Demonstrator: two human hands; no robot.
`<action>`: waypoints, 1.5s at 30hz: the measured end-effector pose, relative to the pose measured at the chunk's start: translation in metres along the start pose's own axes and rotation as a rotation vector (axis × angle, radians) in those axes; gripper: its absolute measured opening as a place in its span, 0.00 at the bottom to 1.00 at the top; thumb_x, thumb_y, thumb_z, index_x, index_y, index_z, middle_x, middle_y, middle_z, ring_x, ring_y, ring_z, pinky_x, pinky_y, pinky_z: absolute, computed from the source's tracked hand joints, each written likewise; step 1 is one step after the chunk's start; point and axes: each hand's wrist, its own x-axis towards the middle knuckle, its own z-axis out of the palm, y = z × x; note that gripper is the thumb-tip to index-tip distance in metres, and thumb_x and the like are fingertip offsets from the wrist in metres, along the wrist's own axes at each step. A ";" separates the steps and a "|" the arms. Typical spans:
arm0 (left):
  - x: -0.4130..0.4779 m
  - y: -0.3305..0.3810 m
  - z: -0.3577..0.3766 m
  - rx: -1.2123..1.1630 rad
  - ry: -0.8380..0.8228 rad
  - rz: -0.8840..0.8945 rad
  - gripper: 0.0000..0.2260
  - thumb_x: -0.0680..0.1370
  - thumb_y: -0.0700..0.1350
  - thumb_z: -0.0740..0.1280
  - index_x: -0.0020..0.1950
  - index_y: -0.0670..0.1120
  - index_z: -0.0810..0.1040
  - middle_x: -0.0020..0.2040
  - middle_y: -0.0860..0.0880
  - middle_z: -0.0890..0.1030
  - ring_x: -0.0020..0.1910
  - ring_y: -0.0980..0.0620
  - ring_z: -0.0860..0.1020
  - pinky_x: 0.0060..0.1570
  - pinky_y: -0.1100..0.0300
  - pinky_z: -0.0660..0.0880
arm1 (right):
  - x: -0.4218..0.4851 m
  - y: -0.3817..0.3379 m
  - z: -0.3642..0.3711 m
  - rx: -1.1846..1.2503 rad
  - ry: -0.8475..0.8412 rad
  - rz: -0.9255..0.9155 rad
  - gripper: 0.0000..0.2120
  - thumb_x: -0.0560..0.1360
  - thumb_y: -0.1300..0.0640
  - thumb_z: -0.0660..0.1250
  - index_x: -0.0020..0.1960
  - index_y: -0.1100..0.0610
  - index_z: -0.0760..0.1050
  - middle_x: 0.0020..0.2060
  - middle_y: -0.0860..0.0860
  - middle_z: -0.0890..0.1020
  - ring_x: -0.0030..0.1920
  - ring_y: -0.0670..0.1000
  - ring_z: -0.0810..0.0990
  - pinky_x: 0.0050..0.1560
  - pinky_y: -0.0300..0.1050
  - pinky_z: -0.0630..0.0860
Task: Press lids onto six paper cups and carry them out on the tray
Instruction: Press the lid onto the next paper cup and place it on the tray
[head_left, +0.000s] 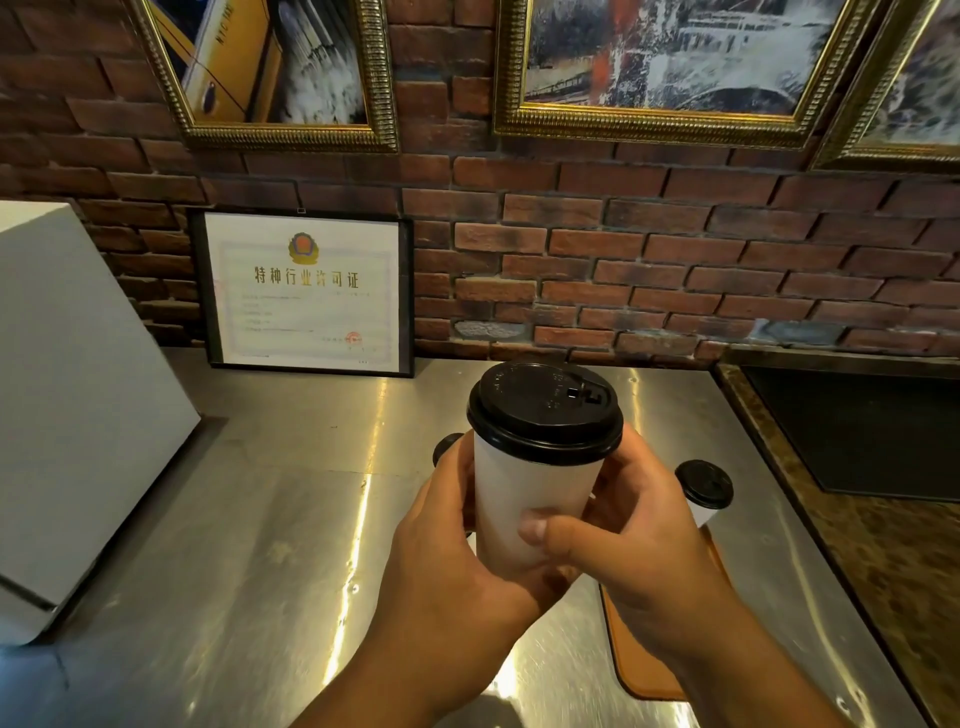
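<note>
I hold a white paper cup (524, 499) up in front of me, above the counter. A black lid (544, 410) sits on its rim. My left hand (447, 551) grips the cup from the left and below. My right hand (623, 530) wraps it from the right, thumb across the front. Behind my hands lies an orange-brown tray (639, 660), mostly hidden. On it a second lidded cup (705, 488) stands at the right, and the black lid of another cup (448, 446) peeks out left of my fingers.
The steel counter (270, 519) stretches left and front. A white box (78, 405) stands at the left edge. A framed certificate (304, 293) leans on the brick wall. A dark recessed panel (857, 431) with a speckled stone border lies at the right.
</note>
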 end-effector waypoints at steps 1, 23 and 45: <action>0.000 0.001 0.000 -0.007 -0.008 0.001 0.44 0.61 0.65 0.82 0.72 0.78 0.65 0.64 0.70 0.78 0.64 0.69 0.76 0.43 0.78 0.76 | 0.000 0.000 0.000 0.002 0.008 0.000 0.42 0.59 0.52 0.83 0.71 0.46 0.75 0.61 0.46 0.86 0.63 0.52 0.85 0.55 0.46 0.86; -0.005 0.008 0.004 -0.012 -0.027 0.001 0.46 0.62 0.68 0.81 0.76 0.75 0.62 0.66 0.70 0.78 0.64 0.68 0.77 0.45 0.76 0.77 | -0.004 -0.001 -0.010 0.006 0.029 -0.014 0.40 0.59 0.51 0.85 0.70 0.43 0.76 0.60 0.47 0.86 0.62 0.52 0.85 0.54 0.47 0.86; -0.004 0.016 0.004 -0.044 -0.044 -0.004 0.51 0.62 0.66 0.82 0.77 0.79 0.55 0.67 0.73 0.75 0.65 0.69 0.77 0.46 0.74 0.79 | -0.004 -0.001 -0.013 0.061 0.067 -0.055 0.36 0.60 0.52 0.85 0.65 0.39 0.79 0.60 0.48 0.86 0.62 0.52 0.86 0.51 0.45 0.86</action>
